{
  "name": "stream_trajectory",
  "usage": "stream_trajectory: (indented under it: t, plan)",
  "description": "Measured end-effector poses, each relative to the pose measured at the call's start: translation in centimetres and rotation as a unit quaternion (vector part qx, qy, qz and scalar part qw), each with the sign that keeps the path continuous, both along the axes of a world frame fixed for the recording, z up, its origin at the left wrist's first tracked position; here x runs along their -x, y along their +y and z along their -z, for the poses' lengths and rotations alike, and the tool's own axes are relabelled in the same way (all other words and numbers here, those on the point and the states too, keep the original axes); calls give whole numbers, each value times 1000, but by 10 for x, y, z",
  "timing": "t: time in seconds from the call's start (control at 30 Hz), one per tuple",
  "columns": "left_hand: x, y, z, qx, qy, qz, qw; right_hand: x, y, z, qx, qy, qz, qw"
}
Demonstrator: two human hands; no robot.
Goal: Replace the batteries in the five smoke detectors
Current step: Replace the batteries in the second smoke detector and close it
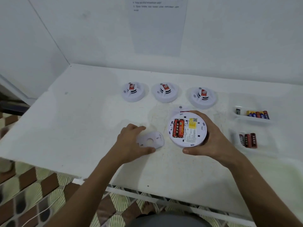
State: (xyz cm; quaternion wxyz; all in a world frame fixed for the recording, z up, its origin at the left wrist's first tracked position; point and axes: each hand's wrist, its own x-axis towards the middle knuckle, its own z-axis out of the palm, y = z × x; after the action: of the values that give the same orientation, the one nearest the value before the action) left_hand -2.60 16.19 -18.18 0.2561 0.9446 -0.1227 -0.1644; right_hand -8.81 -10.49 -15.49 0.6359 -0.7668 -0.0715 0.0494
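My right hand (pixel 211 138) grips a white smoke detector (pixel 186 130) turned back side up, with two red batteries (pixel 178 128) showing in its bay beside a yellow label. My left hand (pixel 131 143) holds the loose white mounting plate (pixel 151 140) between thumb and fingers on the table. Three more detectors stand face up in a row behind: left (pixel 133 92), middle (pixel 165 92) and right (pixel 203 97). Another detector (pixel 181 109) is mostly hidden behind the one I hold.
At the right, a clear tray (pixel 252 119) holds several blue, yellow and red batteries (pixel 258 114). Nearer me, three dark red batteries (pixel 248 140) lie side by side. White walls close the table's back and left. The table's front edge (pixel 131 192) runs near my forearms.
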Motion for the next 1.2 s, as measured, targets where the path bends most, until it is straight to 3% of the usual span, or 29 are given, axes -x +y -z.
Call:
stream_trajectory:
  t: [0.1,0.33,0.5,0.6,0.77,1.07,1.2]
  plan:
    - [-5,3,11,-55,-25,48,997,5,9,3,5,1,14,1000]
    - [-15,14,22,-5,-96,141,985,11,28,5,10,4,49,999]
    - [-31,30,-12,139,-189,52,971,7,43,1,10,8,55,998]
    - [-29,25,-46,216,-208,106,948,2,53,-2,10,9,44,999]
    - [-26,11,-66,199,-175,211,941,-12,74,-3,11,1,35,999]
    - [-40,24,-67,172,-111,203,957,-29,89,-6,10,-12,19,1000]
    - [-48,30,-72,204,-74,188,958,-36,91,-9,3,-8,16,1000]
